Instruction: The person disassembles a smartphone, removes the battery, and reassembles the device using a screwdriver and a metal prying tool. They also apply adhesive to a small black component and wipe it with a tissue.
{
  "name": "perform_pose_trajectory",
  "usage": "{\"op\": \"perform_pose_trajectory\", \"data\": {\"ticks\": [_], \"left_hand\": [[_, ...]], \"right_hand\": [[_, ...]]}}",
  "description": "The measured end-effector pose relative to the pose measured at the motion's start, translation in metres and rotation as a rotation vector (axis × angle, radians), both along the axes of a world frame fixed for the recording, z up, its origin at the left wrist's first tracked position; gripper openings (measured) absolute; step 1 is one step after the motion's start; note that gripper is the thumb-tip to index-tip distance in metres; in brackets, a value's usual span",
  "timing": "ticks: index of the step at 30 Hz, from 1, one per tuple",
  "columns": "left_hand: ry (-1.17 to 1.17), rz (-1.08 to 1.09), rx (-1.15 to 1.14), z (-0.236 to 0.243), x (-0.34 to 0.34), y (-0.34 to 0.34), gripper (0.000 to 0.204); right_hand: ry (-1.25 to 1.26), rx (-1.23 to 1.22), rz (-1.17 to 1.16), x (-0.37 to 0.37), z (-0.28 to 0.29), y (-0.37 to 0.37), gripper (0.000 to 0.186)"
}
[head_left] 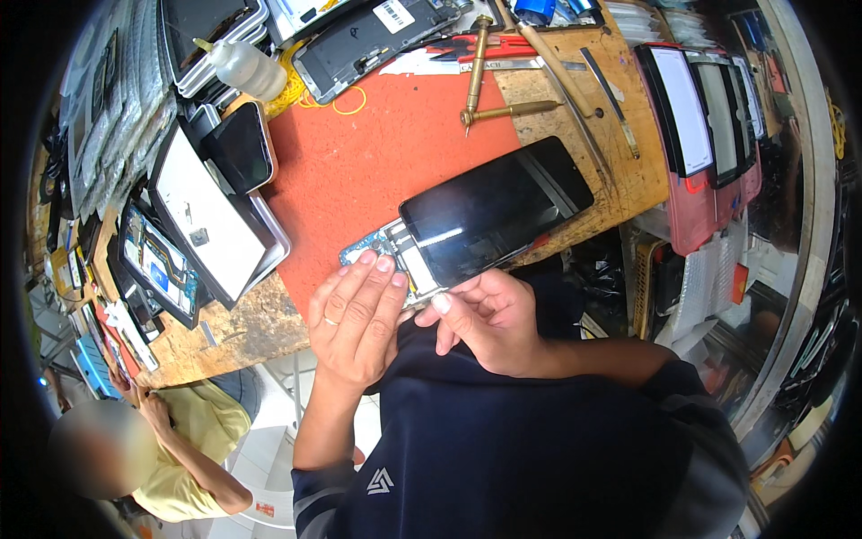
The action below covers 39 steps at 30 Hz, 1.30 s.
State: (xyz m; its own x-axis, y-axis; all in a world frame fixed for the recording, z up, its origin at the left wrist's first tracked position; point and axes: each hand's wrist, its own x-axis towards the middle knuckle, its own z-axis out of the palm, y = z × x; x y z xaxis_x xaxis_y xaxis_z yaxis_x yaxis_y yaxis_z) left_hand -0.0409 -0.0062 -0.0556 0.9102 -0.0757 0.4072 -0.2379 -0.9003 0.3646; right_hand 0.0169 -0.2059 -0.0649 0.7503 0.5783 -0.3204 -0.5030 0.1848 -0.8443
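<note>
Phone [498,211], long axis toward upper right, grip of left hand [357,319] and right hand [492,325] indiscernible

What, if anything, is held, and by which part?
The opened phone: the left hand rests on its exposed board; the right hand is at its near edge, grip unclear.

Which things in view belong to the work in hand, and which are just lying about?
In use, judging by the hands:
- opened phone body with blue board, under the left hand; right hand at its near edge
- black screen adjoining it

Apparently lying about, untouched:
- squeeze bottle
- brass-coloured tool
- dark-screened phone at left
</note>
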Motion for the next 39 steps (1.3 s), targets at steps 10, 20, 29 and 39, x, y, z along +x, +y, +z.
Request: {"op": "perform_pose_trajectory", "data": {"ticks": [10, 20, 29, 39], "left_hand": [[-0.004, 0.006, 0.012, -0.001, 0.0, 0.0, 0.027], [-0.013, 0.026, 0.021, 0.0, 0.001, -0.001, 0.023], [-0.008, 0.001, 0.032, -0.003, -0.003, 0.002, 0.027], [-0.027, -0.002, 0.033, -0.005, -0.003, 0.003, 0.028]], "right_hand": [[0.012, -0.014, -0.052, -0.001, 0.003, 0.005, 0.011], [0.013, 0.023, -0.049, -0.002, 0.003, 0.005, 0.012], [-0.049, 0.056, -0.02, -0.002, -0.003, 0.005, 0.011], [-0.05, 0.091, -0.039, -0.005, -0.01, 0.009, 0.01]]}}
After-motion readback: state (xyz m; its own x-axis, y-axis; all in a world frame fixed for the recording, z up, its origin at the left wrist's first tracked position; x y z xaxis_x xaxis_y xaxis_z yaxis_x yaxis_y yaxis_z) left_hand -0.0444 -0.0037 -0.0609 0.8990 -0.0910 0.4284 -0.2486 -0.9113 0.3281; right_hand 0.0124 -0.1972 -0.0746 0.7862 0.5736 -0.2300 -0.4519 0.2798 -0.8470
